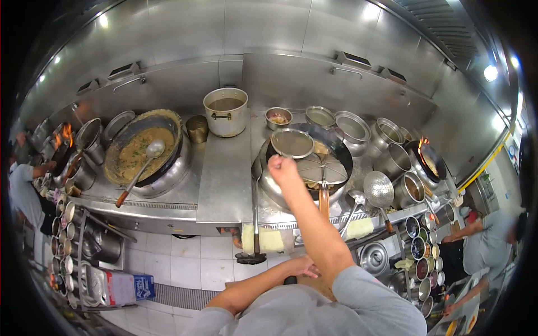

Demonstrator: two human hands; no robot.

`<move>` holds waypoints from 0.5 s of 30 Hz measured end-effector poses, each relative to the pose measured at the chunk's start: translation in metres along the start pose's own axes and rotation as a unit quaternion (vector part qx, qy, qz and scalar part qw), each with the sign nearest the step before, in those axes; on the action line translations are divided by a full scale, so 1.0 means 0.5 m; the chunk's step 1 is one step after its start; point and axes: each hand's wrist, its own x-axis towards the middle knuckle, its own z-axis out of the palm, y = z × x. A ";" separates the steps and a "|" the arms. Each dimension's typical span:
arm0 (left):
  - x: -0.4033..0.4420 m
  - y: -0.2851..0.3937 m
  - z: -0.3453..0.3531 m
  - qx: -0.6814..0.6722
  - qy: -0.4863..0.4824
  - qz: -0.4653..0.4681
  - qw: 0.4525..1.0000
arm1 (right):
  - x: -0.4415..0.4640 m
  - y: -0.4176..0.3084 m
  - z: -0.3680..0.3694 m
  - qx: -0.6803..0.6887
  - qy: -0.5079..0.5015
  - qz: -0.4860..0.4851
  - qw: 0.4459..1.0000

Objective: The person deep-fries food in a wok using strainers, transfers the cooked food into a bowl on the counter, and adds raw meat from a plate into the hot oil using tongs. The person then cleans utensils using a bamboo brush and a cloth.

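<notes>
My right hand (284,169) is closed at the near edge of a shallow round metal pan (292,143), which is over the back left of a large wok (343,157). A wire-mesh skimmer (320,169) with a wooden handle lies across this wok, partly covering pale food. Close to my waist, my left hand (305,267) has its fingers apart and nothing visible in it. A long-handled tool (256,210) rests upright in view along the wok's left side.
Left, a big wok (143,148) of brownish food holds a ladle (155,149). A tall pot (225,115) stands behind; a perforated skimmer (379,189) lies right. Flames rise by a wok (430,162). Co-workers (490,246) (25,187) stand at both sides.
</notes>
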 end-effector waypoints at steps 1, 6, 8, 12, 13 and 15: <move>-0.010 0.003 0.005 0.011 0.017 -0.001 1.000 | 0.034 -0.045 0.021 -0.019 -0.028 0.003 0.999; -0.103 0.015 -0.014 0.002 0.135 0.009 0.991 | 0.104 -0.380 0.054 -0.712 0.224 -0.417 0.519; -0.155 0.026 -0.024 0.000 0.206 0.053 0.977 | -0.005 -0.489 0.046 -0.776 0.265 -0.416 0.393; -0.225 0.035 -0.060 0.004 0.322 0.105 0.941 | -0.109 -0.716 -0.103 -0.766 0.266 -0.476 0.340; -0.235 0.037 -0.067 -0.012 0.349 0.121 0.929 | -0.106 -0.767 -0.167 -0.751 0.253 -0.518 0.323; -0.253 0.037 -0.082 -0.023 0.379 0.135 0.915 | -0.189 -0.777 -0.217 -0.730 0.151 -0.491 0.451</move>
